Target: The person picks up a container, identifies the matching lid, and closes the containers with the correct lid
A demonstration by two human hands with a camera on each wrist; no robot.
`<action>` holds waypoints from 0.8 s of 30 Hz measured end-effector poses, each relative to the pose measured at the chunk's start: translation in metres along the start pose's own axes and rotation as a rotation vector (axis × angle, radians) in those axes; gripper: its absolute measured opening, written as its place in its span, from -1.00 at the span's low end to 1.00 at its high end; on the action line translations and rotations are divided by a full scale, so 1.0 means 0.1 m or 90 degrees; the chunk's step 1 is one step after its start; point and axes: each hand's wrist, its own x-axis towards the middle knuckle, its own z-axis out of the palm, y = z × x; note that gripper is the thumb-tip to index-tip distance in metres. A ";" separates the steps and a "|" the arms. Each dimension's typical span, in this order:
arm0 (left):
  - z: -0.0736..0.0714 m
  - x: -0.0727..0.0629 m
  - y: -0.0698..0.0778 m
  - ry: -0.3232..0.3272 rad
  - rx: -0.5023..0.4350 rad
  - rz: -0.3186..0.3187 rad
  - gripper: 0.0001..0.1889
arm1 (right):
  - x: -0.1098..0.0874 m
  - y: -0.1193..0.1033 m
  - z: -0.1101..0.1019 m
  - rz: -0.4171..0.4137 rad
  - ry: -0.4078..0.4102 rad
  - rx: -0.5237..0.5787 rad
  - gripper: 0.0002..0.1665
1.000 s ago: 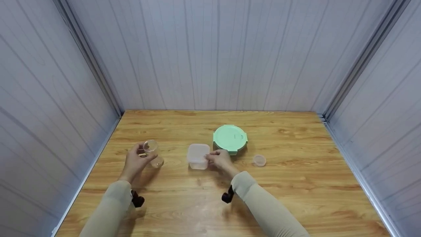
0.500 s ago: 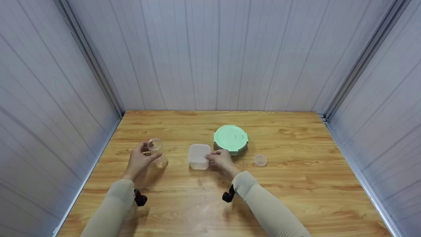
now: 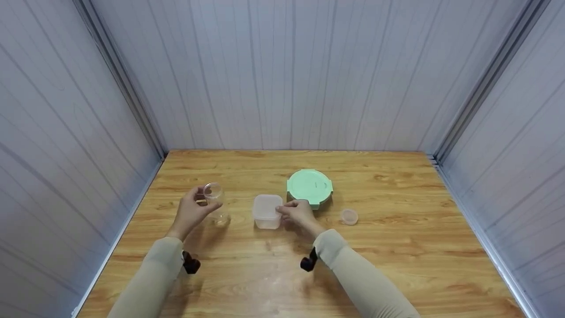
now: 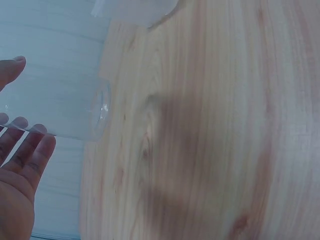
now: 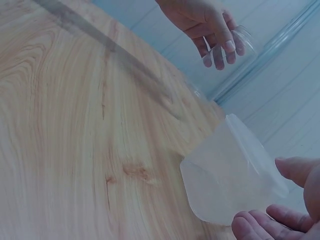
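Note:
On the left of the table, my left hand [image 3: 190,213] grips a clear cylindrical jar [image 3: 215,195] around its upper part, thumb on the near side and fingers behind. The left wrist view shows the jar's thick base [image 4: 103,107] beyond the fingertips. A frosted square food container [image 3: 267,208] with a flat lid stands upright in the middle. My right hand [image 3: 301,215] holds its right edge at the lid with thumb and fingers. In the right wrist view, the container [image 5: 220,175] sits by the thumb, and the jar shows farther back.
Behind my right hand stands a round container with a mint-green clip lid [image 3: 310,185]. A small round translucent tub [image 3: 349,216] lies to its right. Pale panelled walls [image 3: 282,75] enclose the wooden table [image 3: 397,265] at the back and both sides.
My left hand has carried the jar to the right, nearer the square container, and slightly away from me. The right hand and the square container stay almost where they were.

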 end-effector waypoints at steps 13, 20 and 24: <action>0.02 -0.02 0.25 -0.005 -0.017 0.037 -0.44 | -0.08 -0.04 -0.15 -0.061 0.006 -0.043 -0.64; 0.06 -0.04 0.37 -0.030 -0.013 0.063 -0.45 | -0.15 -0.10 -0.19 -0.073 0.012 -0.035 -0.62; 0.08 -0.04 0.44 -0.035 -0.016 0.089 -0.46 | -0.18 -0.12 -0.20 -0.110 0.010 -0.034 -0.62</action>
